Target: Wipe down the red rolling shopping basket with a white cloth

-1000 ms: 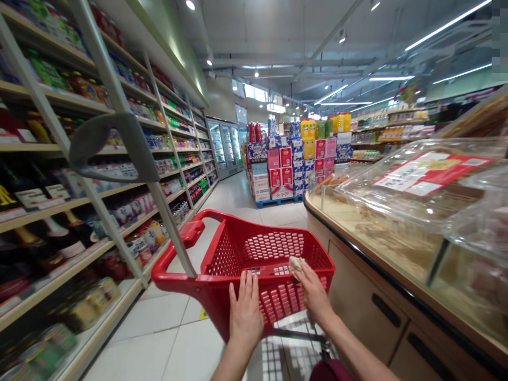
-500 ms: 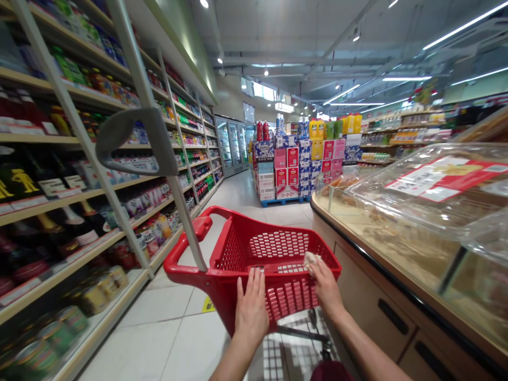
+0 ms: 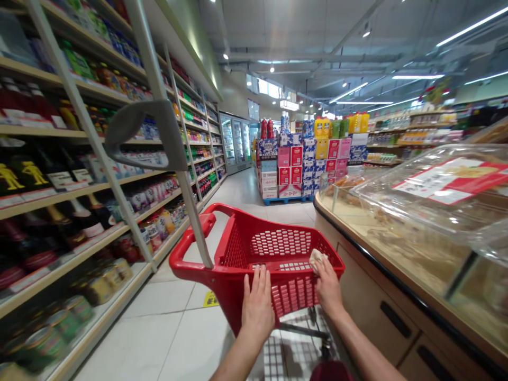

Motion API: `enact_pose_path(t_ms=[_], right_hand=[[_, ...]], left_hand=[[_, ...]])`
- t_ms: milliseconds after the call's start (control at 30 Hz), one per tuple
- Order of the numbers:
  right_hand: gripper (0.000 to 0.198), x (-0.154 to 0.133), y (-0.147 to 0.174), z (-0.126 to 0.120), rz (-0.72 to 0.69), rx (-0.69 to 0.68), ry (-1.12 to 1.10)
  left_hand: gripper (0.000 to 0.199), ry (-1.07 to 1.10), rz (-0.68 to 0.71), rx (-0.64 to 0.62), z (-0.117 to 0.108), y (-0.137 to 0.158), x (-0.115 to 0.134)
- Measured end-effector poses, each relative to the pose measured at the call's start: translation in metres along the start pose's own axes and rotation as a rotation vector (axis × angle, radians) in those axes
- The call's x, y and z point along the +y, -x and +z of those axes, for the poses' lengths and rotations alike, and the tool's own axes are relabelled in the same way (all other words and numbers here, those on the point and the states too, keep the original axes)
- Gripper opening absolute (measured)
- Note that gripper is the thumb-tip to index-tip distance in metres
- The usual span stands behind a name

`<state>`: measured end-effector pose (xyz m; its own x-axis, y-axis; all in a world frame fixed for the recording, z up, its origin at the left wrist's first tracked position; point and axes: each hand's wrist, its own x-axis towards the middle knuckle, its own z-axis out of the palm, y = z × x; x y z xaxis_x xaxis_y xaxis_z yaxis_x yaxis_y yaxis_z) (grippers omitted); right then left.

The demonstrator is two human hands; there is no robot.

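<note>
A red shopping cart (image 3: 222,280) with perforated plastic sides stands sideways in front of me. My left hand (image 3: 257,304) rests on its near side, fingers stretched out and reaching the top rim. At the cart's right end, my right hand (image 3: 328,286) is closed around a crumpled whitish cloth (image 3: 318,259), which lies against the near rim by the corner. The fingertips under the cloth are partly hidden. From the cart's handle end rises a metal pole (image 3: 193,222) with a grey plastic grip (image 3: 170,135).
Shelves (image 3: 130,227) of bottles and cans line the left. A bakery counter (image 3: 381,296) with clear plastic lids (image 3: 428,201) stands close on the right. Stacked drink cartons (image 3: 291,172) sit on a blue pallet ahead, and glass-door coolers (image 3: 238,140) are beyond.
The whole view has shifted slightly, so the cart and shelves appear a little further right. Both hands keep nearly the same places on the cart, the right one still with the cloth.
</note>
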<state>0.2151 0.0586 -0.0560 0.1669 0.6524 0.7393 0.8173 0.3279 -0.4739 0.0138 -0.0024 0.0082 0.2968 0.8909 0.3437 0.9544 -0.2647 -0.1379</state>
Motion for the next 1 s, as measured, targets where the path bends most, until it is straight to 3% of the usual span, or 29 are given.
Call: enact_pose_path(t_ms=[200,267,400,633,833,1000], right_hand=[[0.058,-0.051,0.007,0.015,-0.239,-0.135,-0.194],[0.056,-0.037,0.005,0.013,-0.210,-0.130,-0.180],[0.054,-0.003,-0.001,0.003,0.014,-0.007,-0.061],[0.065,-0.061,0.006,0.021,-0.227,-0.164,-0.239],[0.060,-0.024,0.000,0.011,-0.024,-0.019,-0.124],[0.063,-0.077,0.007,0.023,-0.206,-0.170,-0.282]], left_hand=[[0.064,-0.035,0.021,0.054,0.000,0.001,-0.005],[0.065,-0.059,0.003,0.082,-0.002,0.003,-0.012],[0.064,-0.059,-0.037,0.071,-0.005,0.003,-0.019],[0.065,-0.063,-0.031,0.077,-0.006,-0.002,-0.017],[0.067,-0.071,-0.039,0.115,-0.004,0.004,-0.017],[0.067,-0.058,-0.042,0.111,-0.007,0.002,-0.011]])
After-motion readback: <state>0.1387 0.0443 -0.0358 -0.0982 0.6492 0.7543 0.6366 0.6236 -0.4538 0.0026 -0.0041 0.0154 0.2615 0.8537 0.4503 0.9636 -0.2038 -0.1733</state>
